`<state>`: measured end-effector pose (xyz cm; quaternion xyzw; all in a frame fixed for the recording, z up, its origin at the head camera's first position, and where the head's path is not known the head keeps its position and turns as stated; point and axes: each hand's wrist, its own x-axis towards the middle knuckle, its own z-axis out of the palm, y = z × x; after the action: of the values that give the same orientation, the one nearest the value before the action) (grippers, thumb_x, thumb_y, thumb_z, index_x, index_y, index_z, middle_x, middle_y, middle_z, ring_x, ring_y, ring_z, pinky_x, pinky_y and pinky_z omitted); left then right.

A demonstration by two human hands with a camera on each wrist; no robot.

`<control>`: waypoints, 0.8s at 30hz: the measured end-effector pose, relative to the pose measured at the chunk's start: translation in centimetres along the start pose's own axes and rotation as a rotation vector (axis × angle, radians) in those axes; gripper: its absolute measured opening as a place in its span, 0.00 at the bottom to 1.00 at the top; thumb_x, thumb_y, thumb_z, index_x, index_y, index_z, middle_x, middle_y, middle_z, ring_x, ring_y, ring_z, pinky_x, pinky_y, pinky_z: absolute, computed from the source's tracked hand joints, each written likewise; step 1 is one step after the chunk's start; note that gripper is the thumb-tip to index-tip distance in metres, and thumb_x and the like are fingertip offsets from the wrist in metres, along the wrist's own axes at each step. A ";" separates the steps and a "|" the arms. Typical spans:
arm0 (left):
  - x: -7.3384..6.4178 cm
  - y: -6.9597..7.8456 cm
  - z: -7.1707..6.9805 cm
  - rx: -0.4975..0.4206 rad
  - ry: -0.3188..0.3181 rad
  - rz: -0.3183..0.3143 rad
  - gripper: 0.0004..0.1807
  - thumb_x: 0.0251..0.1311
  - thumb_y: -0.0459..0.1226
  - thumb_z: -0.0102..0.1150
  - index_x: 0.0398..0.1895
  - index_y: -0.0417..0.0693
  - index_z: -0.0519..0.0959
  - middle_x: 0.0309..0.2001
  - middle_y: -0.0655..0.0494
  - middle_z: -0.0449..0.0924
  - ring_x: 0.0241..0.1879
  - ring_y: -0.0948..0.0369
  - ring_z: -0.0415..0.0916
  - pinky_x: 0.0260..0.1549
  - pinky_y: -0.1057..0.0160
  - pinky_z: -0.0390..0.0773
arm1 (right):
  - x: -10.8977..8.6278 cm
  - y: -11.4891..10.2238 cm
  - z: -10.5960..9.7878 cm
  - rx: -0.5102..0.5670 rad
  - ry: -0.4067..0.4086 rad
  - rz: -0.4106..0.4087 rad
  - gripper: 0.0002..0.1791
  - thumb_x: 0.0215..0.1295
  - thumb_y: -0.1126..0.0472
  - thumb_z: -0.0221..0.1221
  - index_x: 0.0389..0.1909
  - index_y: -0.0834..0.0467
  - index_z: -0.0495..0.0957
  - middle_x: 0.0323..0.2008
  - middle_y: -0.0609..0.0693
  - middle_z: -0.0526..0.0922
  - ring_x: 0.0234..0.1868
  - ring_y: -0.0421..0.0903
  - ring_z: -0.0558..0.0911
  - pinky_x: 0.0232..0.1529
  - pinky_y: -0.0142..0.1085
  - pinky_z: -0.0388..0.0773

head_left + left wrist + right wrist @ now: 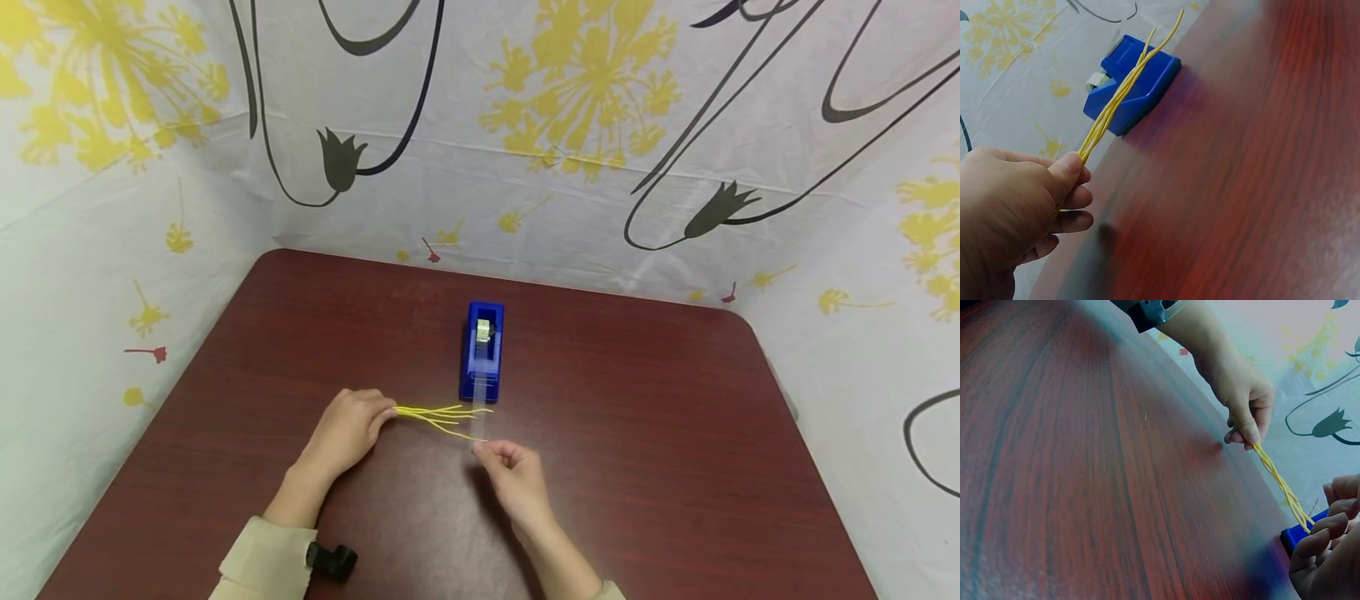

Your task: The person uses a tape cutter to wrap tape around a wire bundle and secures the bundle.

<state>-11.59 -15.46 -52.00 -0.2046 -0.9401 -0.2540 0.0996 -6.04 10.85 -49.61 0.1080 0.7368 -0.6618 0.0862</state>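
In the head view my left hand (347, 432) pinches a small bundle of yellow wires (427, 412), whose free ends fan out to the right. The left wrist view shows the same wires (1113, 106) rising from between thumb and fingers of the left hand (1019, 200). My right hand (517, 482) pinches the end of a clear strip of tape (478, 421) drawn toward me from a blue tape dispenser (480, 354). Some wire ends cross the strip or lie close to it; whether they touch it I cannot tell. Fingers of the right hand (1332, 553) partly hide the dispenser in the right wrist view.
All this takes place over a dark red-brown wooden table (637, 433). White cloth (465, 125) with yellow and grey flower prints hangs behind the table and at both sides. A black strap-like device (332, 560) sits on the left sleeve (266, 554).
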 end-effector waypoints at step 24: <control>1.6 3.3 2.3 -0.029 0.008 0.033 0.04 0.66 0.38 0.66 0.32 0.53 0.86 0.28 0.64 0.80 0.30 0.62 0.79 0.38 0.57 0.74 | -0.2 -0.1 0.1 0.001 0.007 0.009 0.16 0.68 0.59 0.65 0.38 0.72 0.83 0.19 0.42 0.69 0.21 0.36 0.65 0.22 0.28 0.62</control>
<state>-11.80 -11.13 -52.05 -0.2202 -0.9324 -0.2667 0.1046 -5.91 10.73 -49.44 0.1139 0.7364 -0.6612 0.0865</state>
